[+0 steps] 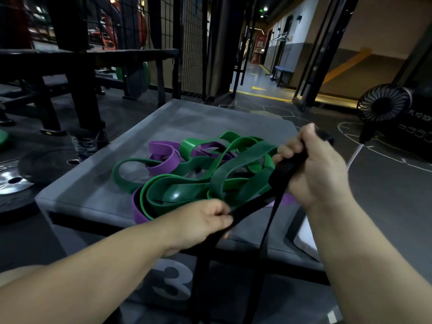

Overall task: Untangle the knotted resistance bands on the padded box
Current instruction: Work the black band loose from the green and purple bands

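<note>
The left hand pinches a black band over the near edge of the padded box. The right hand is curled round it higher up (one end juts past the knuckles). Green bands and purple bands lie tangled on the box top.

bare left hand and bare right hand on bare forearms (uncovered to the edge of view)
</note>
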`<state>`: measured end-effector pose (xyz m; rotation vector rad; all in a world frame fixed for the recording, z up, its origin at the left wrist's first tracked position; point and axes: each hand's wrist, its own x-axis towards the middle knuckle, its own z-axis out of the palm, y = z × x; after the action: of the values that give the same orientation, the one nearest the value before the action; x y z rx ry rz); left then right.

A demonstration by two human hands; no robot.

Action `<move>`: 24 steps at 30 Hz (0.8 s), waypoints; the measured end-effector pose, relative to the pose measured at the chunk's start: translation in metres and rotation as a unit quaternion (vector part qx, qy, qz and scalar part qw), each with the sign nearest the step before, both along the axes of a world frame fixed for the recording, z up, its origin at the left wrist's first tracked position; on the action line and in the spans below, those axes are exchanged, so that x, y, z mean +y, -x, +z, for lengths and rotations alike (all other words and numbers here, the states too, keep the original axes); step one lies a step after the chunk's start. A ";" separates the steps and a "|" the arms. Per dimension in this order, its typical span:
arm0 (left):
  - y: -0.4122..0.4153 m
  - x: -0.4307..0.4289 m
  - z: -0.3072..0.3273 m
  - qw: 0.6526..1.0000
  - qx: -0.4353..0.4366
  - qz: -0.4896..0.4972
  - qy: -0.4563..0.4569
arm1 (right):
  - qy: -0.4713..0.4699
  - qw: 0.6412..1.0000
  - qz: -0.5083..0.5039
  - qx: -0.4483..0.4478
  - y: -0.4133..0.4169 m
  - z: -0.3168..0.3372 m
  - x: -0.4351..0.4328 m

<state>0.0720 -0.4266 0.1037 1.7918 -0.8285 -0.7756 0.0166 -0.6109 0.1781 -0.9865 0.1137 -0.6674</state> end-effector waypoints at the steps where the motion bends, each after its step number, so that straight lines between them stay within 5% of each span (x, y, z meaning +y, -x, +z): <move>1: 0.001 0.001 0.005 0.999 0.018 0.005 0.040 | 0.027 0.999 -0.003 0.021 -0.002 -0.005 0.005; 6: 0.004 0.000 0.019 0.982 0.109 0.017 0.154 | 0.179 0.979 0.024 0.096 -0.006 -0.035 0.029; 10: 0.001 0.004 0.022 0.974 0.140 -0.044 0.171 | 0.363 0.920 0.028 0.147 -0.008 -0.048 0.034; 18: -0.002 0.011 0.029 0.983 -0.027 0.083 0.164 | 0.407 0.897 0.042 0.171 -0.006 -0.049 0.039; 24: 0.000 0.004 0.022 0.989 -0.011 0.107 0.104 | 0.402 0.902 0.022 0.153 -0.003 -0.042 0.037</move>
<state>0.0719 -0.4221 0.1257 1.6717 -0.6898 -0.5108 0.0198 -0.5736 0.1358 -1.8892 0.0904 -0.5087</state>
